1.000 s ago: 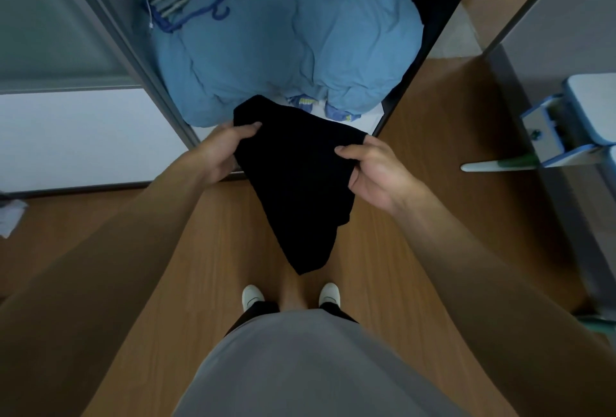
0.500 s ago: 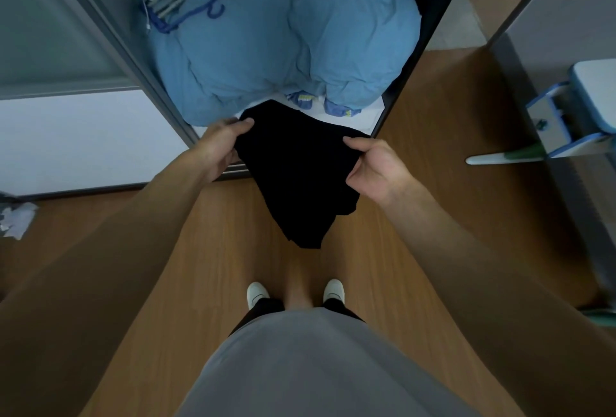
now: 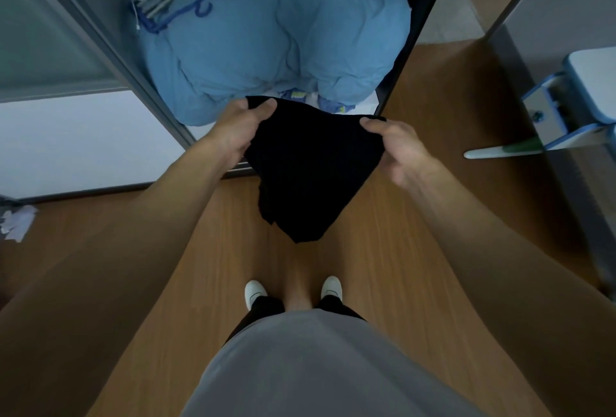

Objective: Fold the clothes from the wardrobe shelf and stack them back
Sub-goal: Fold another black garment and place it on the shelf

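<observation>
My left hand point(image 3: 233, 131) and right hand point(image 3: 398, 146), each pinching a top corner, had raised the black garment point(image 3: 310, 176) toward the wardrobe point(image 3: 113, 49), seemingly ready for stacking.

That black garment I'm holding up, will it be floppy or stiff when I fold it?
Probably floppy: the black garment hangs to a limp point below the left hand and right hand gripping its top edge. Likely light, since it is held up mid-air by its corners alone.

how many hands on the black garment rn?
2. Left hand pinches the top left corner of the black garment, right hand the top right; it hangs between them.
</observation>
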`<action>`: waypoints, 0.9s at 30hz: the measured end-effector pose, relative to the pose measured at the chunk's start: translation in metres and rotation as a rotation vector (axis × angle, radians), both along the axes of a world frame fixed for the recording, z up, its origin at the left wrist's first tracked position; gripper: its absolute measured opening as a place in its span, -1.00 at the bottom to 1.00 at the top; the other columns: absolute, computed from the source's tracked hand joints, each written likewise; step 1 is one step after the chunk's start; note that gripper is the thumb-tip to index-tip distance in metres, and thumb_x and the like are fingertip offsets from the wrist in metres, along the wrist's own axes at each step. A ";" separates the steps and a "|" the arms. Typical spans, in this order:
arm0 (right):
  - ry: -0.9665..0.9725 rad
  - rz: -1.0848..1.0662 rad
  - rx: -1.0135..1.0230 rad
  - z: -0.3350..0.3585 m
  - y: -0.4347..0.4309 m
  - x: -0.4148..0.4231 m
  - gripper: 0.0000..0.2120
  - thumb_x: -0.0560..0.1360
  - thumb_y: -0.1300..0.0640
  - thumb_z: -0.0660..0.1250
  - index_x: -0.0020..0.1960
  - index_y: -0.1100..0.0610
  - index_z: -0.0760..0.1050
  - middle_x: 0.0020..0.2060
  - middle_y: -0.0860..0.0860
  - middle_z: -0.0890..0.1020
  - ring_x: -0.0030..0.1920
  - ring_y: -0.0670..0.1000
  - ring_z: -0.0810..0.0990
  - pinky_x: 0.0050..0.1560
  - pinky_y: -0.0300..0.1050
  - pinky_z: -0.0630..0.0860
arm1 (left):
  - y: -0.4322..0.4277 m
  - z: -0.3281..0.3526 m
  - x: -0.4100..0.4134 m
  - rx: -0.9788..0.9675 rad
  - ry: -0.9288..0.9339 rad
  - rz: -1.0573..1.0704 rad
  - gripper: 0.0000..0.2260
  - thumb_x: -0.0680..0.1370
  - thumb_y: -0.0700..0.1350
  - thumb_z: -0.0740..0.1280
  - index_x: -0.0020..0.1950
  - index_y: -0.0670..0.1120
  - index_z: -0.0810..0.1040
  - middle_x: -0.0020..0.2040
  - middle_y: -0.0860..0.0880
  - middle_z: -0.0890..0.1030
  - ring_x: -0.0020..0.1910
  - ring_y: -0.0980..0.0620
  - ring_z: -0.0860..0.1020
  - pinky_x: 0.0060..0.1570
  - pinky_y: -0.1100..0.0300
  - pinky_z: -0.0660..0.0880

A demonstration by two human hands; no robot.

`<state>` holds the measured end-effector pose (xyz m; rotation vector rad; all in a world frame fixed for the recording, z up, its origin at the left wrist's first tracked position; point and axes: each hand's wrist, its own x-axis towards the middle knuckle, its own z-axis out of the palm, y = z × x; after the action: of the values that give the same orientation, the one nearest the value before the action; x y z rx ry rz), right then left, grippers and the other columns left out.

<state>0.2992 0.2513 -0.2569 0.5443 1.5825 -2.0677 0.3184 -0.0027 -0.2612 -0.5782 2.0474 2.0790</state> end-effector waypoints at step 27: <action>0.370 0.296 -0.024 0.028 0.019 -0.023 -0.63 0.55 0.43 0.27 0.30 0.16 0.55 0.11 0.10 0.65 0.11 0.04 0.63 0.19 -0.09 0.58 | 0.025 0.067 -0.018 -0.128 0.151 0.209 -0.76 0.65 -0.12 0.20 -0.17 -0.12 0.55 -0.29 -0.04 0.65 -0.26 -0.01 0.65 -0.20 0.10 0.61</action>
<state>0.2765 0.2704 -0.2290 -0.0898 1.7126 -2.0325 0.3008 0.0227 -0.1942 -0.7027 2.3084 2.1765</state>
